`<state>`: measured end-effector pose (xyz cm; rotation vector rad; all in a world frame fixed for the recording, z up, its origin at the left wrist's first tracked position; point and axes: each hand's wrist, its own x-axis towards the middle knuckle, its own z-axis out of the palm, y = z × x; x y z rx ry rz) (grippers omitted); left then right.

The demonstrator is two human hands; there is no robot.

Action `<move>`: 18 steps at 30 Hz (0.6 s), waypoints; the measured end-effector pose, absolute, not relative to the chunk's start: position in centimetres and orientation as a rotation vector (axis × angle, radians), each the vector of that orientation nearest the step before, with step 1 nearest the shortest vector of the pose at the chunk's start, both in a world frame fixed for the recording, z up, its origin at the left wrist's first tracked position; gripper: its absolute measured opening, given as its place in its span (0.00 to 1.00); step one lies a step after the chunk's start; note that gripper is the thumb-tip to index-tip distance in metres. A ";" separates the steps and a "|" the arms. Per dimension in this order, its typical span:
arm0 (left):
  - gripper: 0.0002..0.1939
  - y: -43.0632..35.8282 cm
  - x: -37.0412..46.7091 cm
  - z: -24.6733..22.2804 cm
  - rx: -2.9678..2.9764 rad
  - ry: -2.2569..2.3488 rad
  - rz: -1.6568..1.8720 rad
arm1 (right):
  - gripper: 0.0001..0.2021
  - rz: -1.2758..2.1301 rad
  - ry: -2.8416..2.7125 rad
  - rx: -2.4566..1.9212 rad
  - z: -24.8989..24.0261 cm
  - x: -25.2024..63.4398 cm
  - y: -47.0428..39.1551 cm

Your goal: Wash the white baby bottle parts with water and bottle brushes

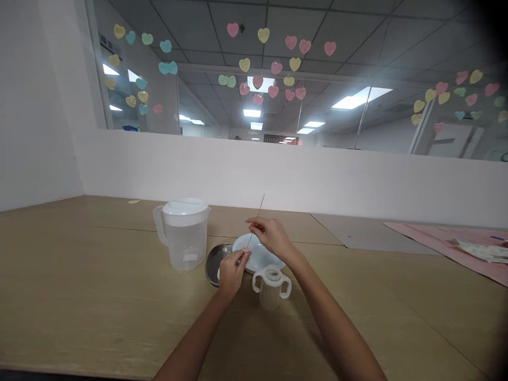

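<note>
Head view: my left hand (231, 272) pinches a small part (246, 249), my right hand (273, 236) a rod (261, 203), seemingly midway, cup (270, 297) uncapped.

tbh I can't make out the tiny translucent piece (246, 249) in the left hand (230, 271), the right hand (274, 235) covers some of the pale-blue round bowl (264, 259), and the flat pink sheet (432, 238) runs off-frame right.

Metallic-looking rod (261, 206), smooth plastic bottle (270, 295)
</note>
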<state>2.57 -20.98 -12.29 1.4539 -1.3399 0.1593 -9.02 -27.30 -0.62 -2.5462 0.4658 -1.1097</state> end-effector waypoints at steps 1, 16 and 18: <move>0.16 -21.0 2.6 -12.3 1.458 -1.329 0.192 | 0.13 -1.093 0.480 -2.562 -0.6 -9.1 -27.3; 0.15 -21.3 2.6 -13.1 1.464 -1.498 0.279 | 0.11 -0.645 0.587 -2.988 -0.9 -9.3 -25.9; 0.15 -21.4 2.7 -13.1 1.466 -1.484 0.283 | 0.15 -0.807 0.560 -2.963 -0.3 -9.7 -25.2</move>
